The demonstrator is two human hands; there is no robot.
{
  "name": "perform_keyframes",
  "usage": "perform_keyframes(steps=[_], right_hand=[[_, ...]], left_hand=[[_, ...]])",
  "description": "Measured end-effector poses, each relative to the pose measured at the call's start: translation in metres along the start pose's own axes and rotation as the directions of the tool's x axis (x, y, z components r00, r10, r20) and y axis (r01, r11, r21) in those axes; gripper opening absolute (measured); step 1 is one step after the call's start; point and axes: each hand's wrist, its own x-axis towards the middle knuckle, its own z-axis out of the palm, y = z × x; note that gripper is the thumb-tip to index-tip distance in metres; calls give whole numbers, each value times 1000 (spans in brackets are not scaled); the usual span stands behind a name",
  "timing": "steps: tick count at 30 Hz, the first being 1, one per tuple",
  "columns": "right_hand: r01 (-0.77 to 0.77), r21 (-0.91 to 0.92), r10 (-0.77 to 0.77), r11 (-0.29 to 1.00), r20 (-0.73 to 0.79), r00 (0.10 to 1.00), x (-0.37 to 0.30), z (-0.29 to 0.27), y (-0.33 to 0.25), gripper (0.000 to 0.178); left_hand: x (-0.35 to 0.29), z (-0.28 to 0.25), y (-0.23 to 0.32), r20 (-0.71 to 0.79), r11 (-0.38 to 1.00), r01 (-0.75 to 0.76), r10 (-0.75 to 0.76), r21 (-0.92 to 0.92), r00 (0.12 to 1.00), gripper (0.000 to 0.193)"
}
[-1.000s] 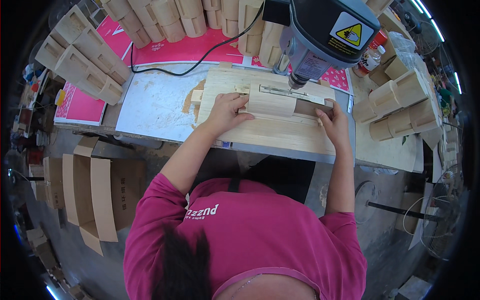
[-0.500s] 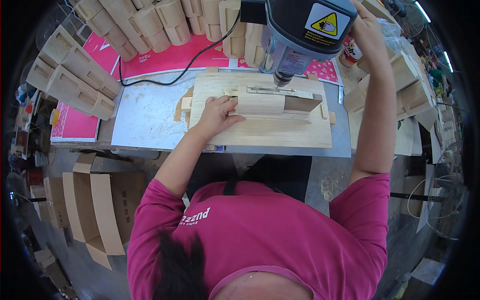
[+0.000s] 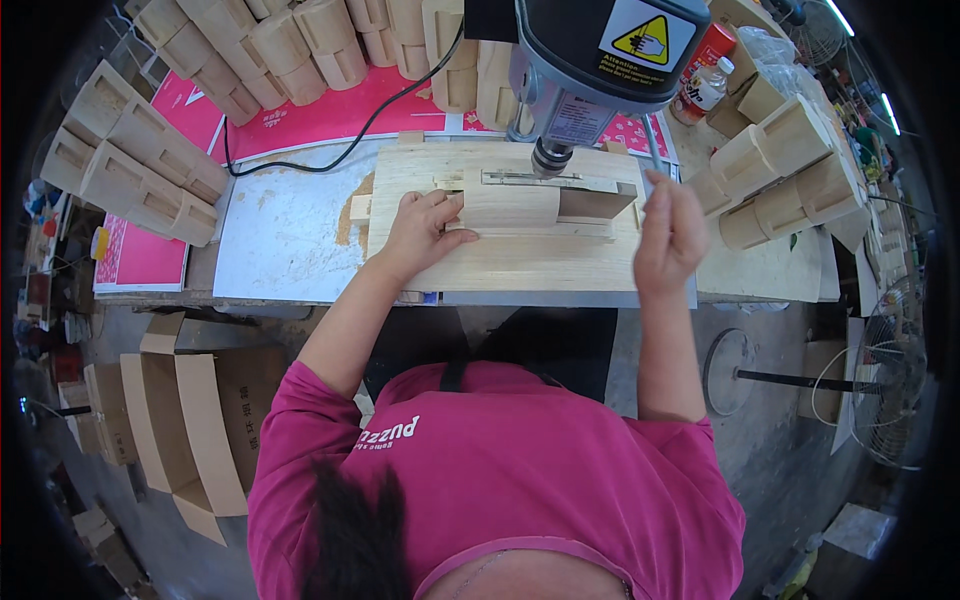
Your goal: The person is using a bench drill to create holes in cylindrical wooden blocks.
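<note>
A pale wooden block [image 3: 510,207] with a curved front and a slotted strip on top lies on a flat wooden board [image 3: 520,268]. My left hand [image 3: 425,232] grips its left end, the thumb along the front and the fingers behind. Above the block hangs a drill press [image 3: 590,75], its chuck [image 3: 551,158] right over the slotted strip; the bit's tip is hard to make out. To the right, my right hand [image 3: 672,238] is curled closed around the lower end of the press's metal lever [image 3: 653,145].
Several rounded wooden pieces stand stacked at the back [image 3: 330,50], the left [image 3: 150,150] and the right [image 3: 785,175]. A black cable [image 3: 345,155] curves across the bench. A bottle [image 3: 703,92] stands beside the press. An open cardboard box [image 3: 205,420] sits on the floor at left.
My right hand has come down and toward me from beside the drill head, pulling the lever. The chuck sits lower over the block. My left hand keeps its hold.
</note>
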Motion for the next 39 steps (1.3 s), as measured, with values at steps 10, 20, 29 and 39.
perform_keyframes(steps=[10, 20, 29, 39], right_hand=[[155, 46, -154, 987, -23, 988, -1, 10, 21, 7], [-40, -128, 50, 991, 78, 996, 173, 26, 36, 38], [76, -19, -76, 997, -30, 997, 90, -12, -9, 23], [199, 160, -182, 967, -110, 977, -23, 37, 40, 14]], left_hand=[[-3, 6, -4, -37, 1000, -5, 6, 13, 999, 44], [18, 31, 23, -79, 1000, 7, -6, 11, 997, 43], [14, 28, 23, -68, 1000, 17, -16, 12, 998, 45], [18, 29, 27, -82, 1000, 0, 1, 20, 997, 46]])
